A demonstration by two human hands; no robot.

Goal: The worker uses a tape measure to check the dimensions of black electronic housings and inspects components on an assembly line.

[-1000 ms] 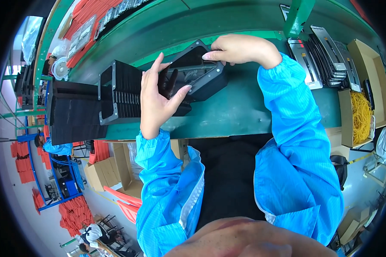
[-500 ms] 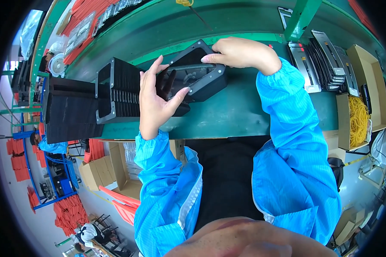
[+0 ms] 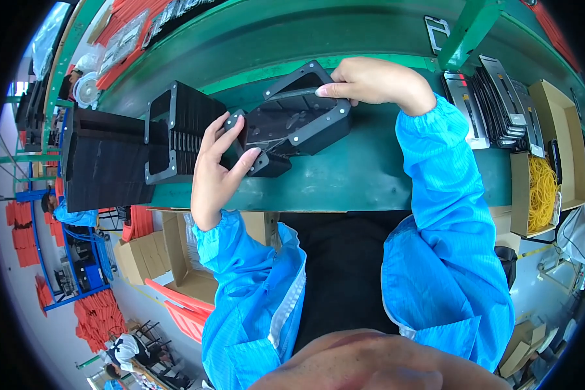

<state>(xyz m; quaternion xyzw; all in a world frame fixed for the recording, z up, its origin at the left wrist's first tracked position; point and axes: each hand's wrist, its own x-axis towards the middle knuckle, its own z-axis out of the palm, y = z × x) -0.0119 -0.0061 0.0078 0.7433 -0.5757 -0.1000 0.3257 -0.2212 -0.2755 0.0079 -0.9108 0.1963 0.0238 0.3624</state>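
Observation:
On the green bench top (image 3: 383,175) lie black open frames with rounded, riveted corners. My right hand (image 3: 377,81) grips the far edge of a black frame (image 3: 325,127), thumb on top and fingers bent behind it. My left hand (image 3: 218,166) holds the left end of the black frame work between thumb and fingers. A thin black strip crosses the middle, and a shorter black block (image 3: 270,166) juts out near the left thumb. Whether these are one piece or several stacked cannot be told. Left of that hand stands a stack of matching black frames (image 3: 185,133).
Black panels (image 3: 107,162) stand at the far left. Flat grey metal parts (image 3: 494,104) lean at the right, beside a cardboard box (image 3: 569,140) and a bundle of yellow bands (image 3: 541,188). A green post (image 3: 469,36) rises at the back. An open carton (image 3: 192,260) sits below the bench.
My left hand has moved left and slightly down, now pinching the frame's left end instead of spreading over the opening. My right hand keeps its grip; the frame has shifted a little right.

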